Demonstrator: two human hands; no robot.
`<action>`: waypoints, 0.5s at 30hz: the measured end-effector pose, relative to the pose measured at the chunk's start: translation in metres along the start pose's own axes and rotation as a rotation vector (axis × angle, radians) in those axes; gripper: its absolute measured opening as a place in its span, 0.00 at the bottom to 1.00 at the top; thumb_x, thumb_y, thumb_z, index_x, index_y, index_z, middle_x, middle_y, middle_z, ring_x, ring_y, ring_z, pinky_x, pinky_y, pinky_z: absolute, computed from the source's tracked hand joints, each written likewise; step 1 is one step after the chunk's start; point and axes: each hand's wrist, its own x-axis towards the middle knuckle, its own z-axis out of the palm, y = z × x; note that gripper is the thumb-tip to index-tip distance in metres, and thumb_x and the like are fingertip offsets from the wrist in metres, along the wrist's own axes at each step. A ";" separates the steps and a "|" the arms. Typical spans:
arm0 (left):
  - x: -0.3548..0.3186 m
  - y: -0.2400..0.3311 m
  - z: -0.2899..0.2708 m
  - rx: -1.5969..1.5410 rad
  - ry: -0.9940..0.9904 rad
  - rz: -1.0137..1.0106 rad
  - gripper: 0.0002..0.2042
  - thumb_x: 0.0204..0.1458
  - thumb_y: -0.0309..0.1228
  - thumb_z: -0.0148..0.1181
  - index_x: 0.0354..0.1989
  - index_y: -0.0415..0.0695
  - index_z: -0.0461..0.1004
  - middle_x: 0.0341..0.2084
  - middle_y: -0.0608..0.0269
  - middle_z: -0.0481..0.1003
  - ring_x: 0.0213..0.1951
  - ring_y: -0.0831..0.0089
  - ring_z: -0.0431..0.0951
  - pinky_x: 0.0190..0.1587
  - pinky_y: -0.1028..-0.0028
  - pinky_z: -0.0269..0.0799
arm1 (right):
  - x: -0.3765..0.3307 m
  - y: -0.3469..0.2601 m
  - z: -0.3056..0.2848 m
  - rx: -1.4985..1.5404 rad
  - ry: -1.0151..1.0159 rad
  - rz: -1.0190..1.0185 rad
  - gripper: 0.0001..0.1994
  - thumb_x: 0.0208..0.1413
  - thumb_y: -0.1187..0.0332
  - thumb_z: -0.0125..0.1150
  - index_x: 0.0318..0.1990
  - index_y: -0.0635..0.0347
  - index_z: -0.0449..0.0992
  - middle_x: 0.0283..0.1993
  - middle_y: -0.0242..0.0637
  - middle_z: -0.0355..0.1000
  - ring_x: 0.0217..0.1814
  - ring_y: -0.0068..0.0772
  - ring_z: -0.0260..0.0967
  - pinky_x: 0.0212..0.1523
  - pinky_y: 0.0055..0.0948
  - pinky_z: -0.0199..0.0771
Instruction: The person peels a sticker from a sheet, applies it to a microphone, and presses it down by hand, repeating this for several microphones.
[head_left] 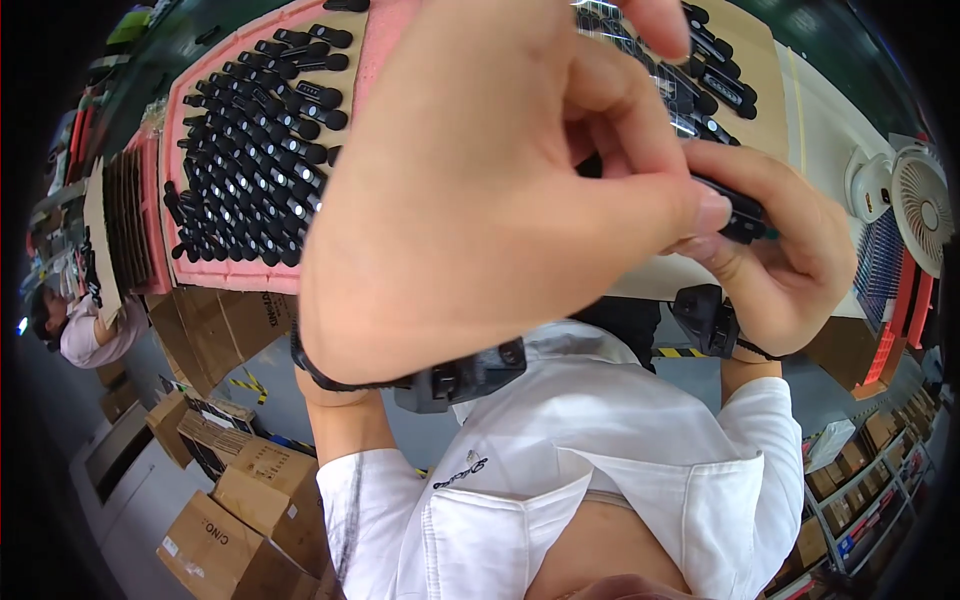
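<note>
Black small part (735,212) pinched between left hand (480,190) and right hand (775,250), both closed on it; left hand blocks pink foam tray (215,75) of black parts (255,160)

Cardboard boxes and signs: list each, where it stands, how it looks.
Brown cardboard boxes: stacked lower left, dark print.
Flattened cartons: leaning under the pink foam tray, brown.
Small boxes: on shelving, lower right, brown.
Hazard tape: floor, yellow-black stripes.

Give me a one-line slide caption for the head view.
Both hands, left hand and right hand, pinch a small black part above a pink tray of matching black parts.
</note>
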 end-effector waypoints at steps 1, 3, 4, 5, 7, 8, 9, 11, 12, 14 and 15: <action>0.000 -0.001 -0.001 -0.001 -0.001 0.001 0.10 0.37 0.19 0.59 0.30 0.37 0.69 0.23 0.66 0.71 0.25 0.81 0.66 0.27 0.84 0.60 | -0.001 0.000 0.000 0.005 -0.003 0.010 0.18 0.35 0.73 0.65 0.35 0.75 0.72 0.29 0.44 0.71 0.28 0.29 0.71 0.28 0.18 0.70; 0.001 -0.002 -0.003 0.000 -0.007 0.002 0.10 0.37 0.19 0.59 0.30 0.37 0.69 0.23 0.66 0.71 0.25 0.81 0.66 0.27 0.84 0.60 | -0.004 -0.001 0.002 0.065 0.024 0.103 0.18 0.36 0.72 0.65 0.36 0.75 0.72 0.29 0.43 0.71 0.27 0.28 0.71 0.28 0.18 0.69; 0.000 -0.003 -0.003 0.001 -0.008 -0.001 0.10 0.37 0.19 0.59 0.30 0.37 0.69 0.23 0.66 0.71 0.25 0.81 0.66 0.27 0.84 0.60 | -0.005 -0.003 0.003 0.121 0.050 0.186 0.18 0.36 0.72 0.65 0.36 0.74 0.72 0.28 0.43 0.71 0.27 0.28 0.71 0.27 0.17 0.69; 0.000 -0.002 -0.004 0.001 -0.009 -0.003 0.10 0.37 0.19 0.59 0.30 0.37 0.69 0.22 0.66 0.71 0.25 0.81 0.66 0.27 0.84 0.60 | -0.006 -0.004 0.003 0.148 0.063 0.228 0.18 0.36 0.72 0.65 0.36 0.74 0.72 0.28 0.42 0.71 0.26 0.27 0.71 0.27 0.17 0.69; 0.001 -0.003 -0.005 0.001 -0.011 -0.001 0.10 0.38 0.19 0.59 0.30 0.37 0.69 0.22 0.66 0.71 0.25 0.81 0.66 0.27 0.84 0.60 | -0.008 -0.006 0.003 0.173 0.075 0.279 0.18 0.37 0.71 0.65 0.36 0.74 0.72 0.28 0.42 0.71 0.26 0.27 0.71 0.27 0.17 0.69; 0.000 -0.004 -0.004 0.004 -0.011 -0.001 0.10 0.38 0.19 0.59 0.30 0.37 0.69 0.22 0.66 0.71 0.25 0.81 0.66 0.27 0.84 0.60 | -0.008 -0.006 0.003 0.170 0.072 0.287 0.18 0.37 0.71 0.65 0.36 0.74 0.72 0.27 0.41 0.71 0.25 0.26 0.71 0.26 0.17 0.68; 0.001 -0.004 -0.003 0.004 -0.011 -0.001 0.10 0.38 0.19 0.59 0.30 0.37 0.69 0.22 0.66 0.71 0.25 0.81 0.66 0.27 0.84 0.60 | -0.007 -0.006 0.003 0.168 0.071 0.291 0.18 0.37 0.70 0.65 0.36 0.74 0.72 0.27 0.41 0.71 0.25 0.26 0.71 0.26 0.16 0.68; 0.000 -0.004 -0.004 0.008 -0.006 -0.002 0.10 0.38 0.19 0.59 0.31 0.37 0.69 0.22 0.66 0.71 0.25 0.81 0.66 0.27 0.84 0.60 | -0.007 -0.006 0.002 0.164 0.065 0.274 0.18 0.37 0.70 0.65 0.36 0.74 0.72 0.27 0.41 0.71 0.25 0.25 0.71 0.26 0.16 0.68; 0.000 -0.004 -0.004 0.012 -0.004 0.002 0.10 0.38 0.19 0.59 0.31 0.37 0.69 0.22 0.66 0.70 0.25 0.81 0.66 0.27 0.84 0.60 | -0.006 -0.006 0.003 0.161 0.059 0.255 0.18 0.37 0.70 0.65 0.36 0.74 0.72 0.27 0.41 0.71 0.24 0.25 0.70 0.26 0.16 0.68; 0.001 -0.004 -0.002 0.016 -0.003 0.008 0.10 0.38 0.19 0.59 0.31 0.37 0.69 0.22 0.66 0.70 0.25 0.81 0.66 0.27 0.84 0.60 | -0.006 -0.006 0.001 0.155 0.057 0.236 0.18 0.38 0.69 0.65 0.36 0.74 0.72 0.26 0.41 0.71 0.24 0.25 0.70 0.26 0.16 0.68; 0.001 -0.004 -0.001 0.020 -0.001 0.008 0.10 0.38 0.19 0.59 0.31 0.37 0.69 0.22 0.66 0.70 0.25 0.81 0.66 0.27 0.84 0.60 | -0.007 -0.007 0.000 0.146 0.061 0.241 0.19 0.37 0.69 0.65 0.36 0.74 0.72 0.27 0.41 0.71 0.24 0.25 0.70 0.26 0.16 0.68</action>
